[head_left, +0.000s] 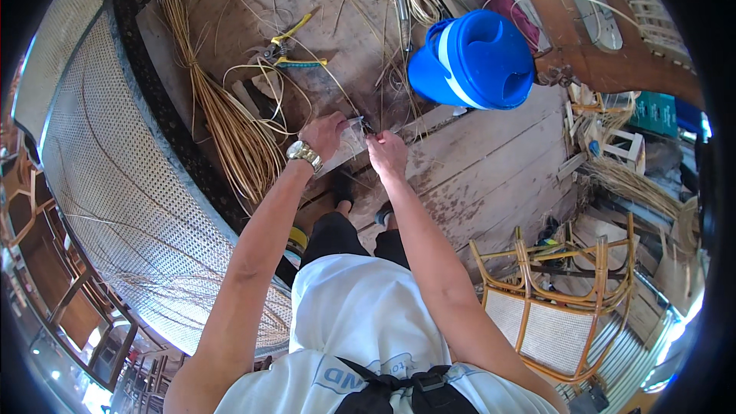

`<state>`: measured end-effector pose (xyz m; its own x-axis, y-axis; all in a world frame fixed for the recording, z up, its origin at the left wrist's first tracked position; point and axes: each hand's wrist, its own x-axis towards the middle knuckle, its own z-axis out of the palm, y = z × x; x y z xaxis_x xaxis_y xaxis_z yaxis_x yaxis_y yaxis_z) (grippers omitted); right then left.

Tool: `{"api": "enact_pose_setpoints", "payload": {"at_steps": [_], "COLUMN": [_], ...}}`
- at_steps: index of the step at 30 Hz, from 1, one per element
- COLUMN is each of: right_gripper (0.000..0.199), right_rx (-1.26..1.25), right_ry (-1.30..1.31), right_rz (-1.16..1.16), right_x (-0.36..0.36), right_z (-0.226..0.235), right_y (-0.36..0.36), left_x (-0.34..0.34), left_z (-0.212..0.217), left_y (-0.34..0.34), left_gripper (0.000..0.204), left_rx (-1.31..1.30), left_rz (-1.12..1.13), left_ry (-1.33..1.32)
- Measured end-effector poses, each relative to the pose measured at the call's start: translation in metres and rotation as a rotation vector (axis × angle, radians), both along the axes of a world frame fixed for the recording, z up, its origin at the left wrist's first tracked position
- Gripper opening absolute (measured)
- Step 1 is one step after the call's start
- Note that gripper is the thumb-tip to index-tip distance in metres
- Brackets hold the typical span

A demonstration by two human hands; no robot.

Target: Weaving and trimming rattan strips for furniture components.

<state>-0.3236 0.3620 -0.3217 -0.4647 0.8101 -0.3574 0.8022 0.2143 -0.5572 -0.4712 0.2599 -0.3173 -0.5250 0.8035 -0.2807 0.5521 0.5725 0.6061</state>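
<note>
Both hands meet over the near edge of the worn wooden surface (491, 161): the left hand (323, 134) has its fingers closed around a small clear plastic piece (351, 136), and the right hand (387, 152) pinches something small and dark at that piece's edge; what it is I cannot tell. Bracing the plastic low against the boards would likely steady the pinch. A cane bundle (230, 123) lies at the left edge, yellow-handled cutters (285, 50) mid-surface. A blue jug with a white stripe (474, 60) sits at the right edge; beyond it stands a teal crate (653, 113).
</note>
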Motion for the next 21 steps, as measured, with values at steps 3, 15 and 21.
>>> {"api": "enact_pose_setpoints", "payload": {"at_steps": [3, 15, 21], "right_gripper": [0.039, 0.024, 0.012], "right_rx": [-0.017, -0.672, -0.782], "right_ry": [0.077, 0.467, 0.505], "right_rz": [0.024, -0.218, -0.131], "right_x": [-0.011, 0.05, 0.077], "right_z": [0.01, -0.077, -0.076], "right_y": [-0.01, -0.014, 0.0], "left_x": [-0.003, 0.023, 0.026], "left_z": [0.003, 0.014, 0.032], "left_y": [-0.016, -0.002, 0.017], "left_gripper": [0.023, 0.033, 0.03], "left_rx": [-0.046, -0.411, -0.432], "left_rz": [-0.046, 0.085, 0.242], "left_ry": [0.069, 0.051, -0.034]}}
